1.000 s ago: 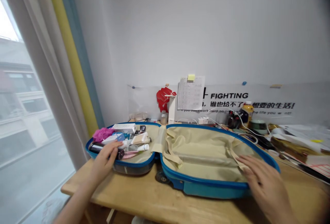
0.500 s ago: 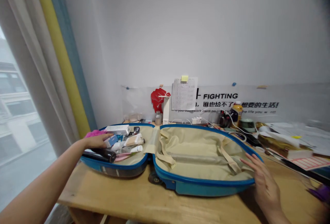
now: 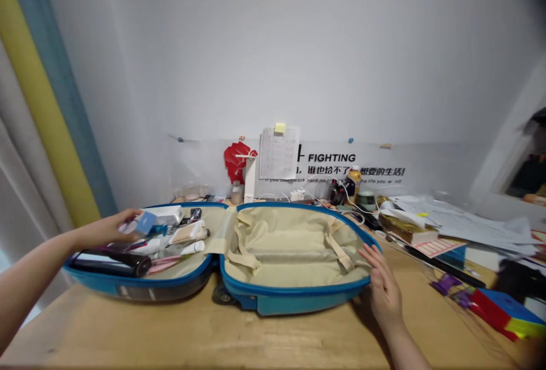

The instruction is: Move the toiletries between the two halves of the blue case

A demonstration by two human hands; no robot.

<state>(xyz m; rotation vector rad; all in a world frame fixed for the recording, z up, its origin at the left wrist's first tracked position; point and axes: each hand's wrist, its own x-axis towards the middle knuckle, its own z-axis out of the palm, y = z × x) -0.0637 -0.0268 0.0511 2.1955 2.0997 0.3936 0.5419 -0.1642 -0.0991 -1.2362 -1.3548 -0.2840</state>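
nearest me, a wooden desk (image 3: 273,339) is running beneath both hands' fingers. a red, blue and yellow block (image 3: 507,310) is sitting well to the right of my right fingers. i am resting my right hand (image 3: 385,286), its fingers released and loosely extended, against the right end of the unfolded blue suitcase (image 3: 298,305). a shiny black cylinder (image 3: 128,261) is lying just on my side of my left fingers. my left hand (image 3: 104,228) is grasping a small blue-and-white box (image 3: 146,223) above the suitcase's left half. well beyond the fingers, a banner (image 3: 333,158) is hanging.
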